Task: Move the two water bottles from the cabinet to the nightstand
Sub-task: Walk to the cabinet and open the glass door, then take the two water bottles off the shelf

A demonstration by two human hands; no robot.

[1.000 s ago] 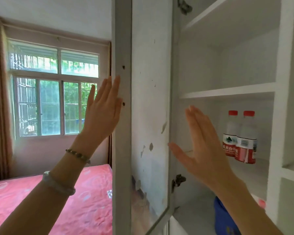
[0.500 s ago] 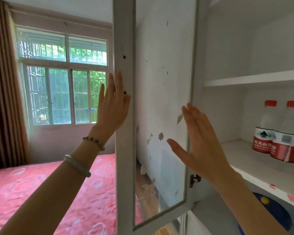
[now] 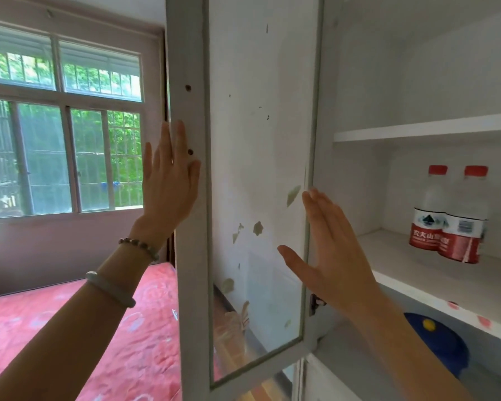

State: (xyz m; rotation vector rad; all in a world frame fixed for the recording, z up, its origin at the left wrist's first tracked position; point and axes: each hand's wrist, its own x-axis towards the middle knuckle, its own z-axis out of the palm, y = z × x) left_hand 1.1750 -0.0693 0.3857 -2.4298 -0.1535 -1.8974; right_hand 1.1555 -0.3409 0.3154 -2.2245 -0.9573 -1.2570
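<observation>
Two clear water bottles with red caps and red labels, the left water bottle [image 3: 427, 209] and the right water bottle [image 3: 464, 218], stand side by side on the middle cabinet shelf [image 3: 434, 273] at the right. My left hand [image 3: 169, 183] lies flat, fingers apart, against the outer frame of the open glass cabinet door [image 3: 191, 256]. My right hand [image 3: 330, 250] is open and empty, held up beside the door's hinge edge, well left of the bottles. No nightstand shows in the head view.
The glass-paned door stands swung out in the middle of the view. An upper shelf [image 3: 422, 131] spans above the bottles. A blue round object [image 3: 440, 340] lies on the lower shelf. A bed with a red cover [image 3: 70, 328] and a barred window [image 3: 64, 140] are at the left.
The view has shifted right and closer to the cabinet. The door has swung further out with my left hand on its frame. My right hand stays open near the hinge.
</observation>
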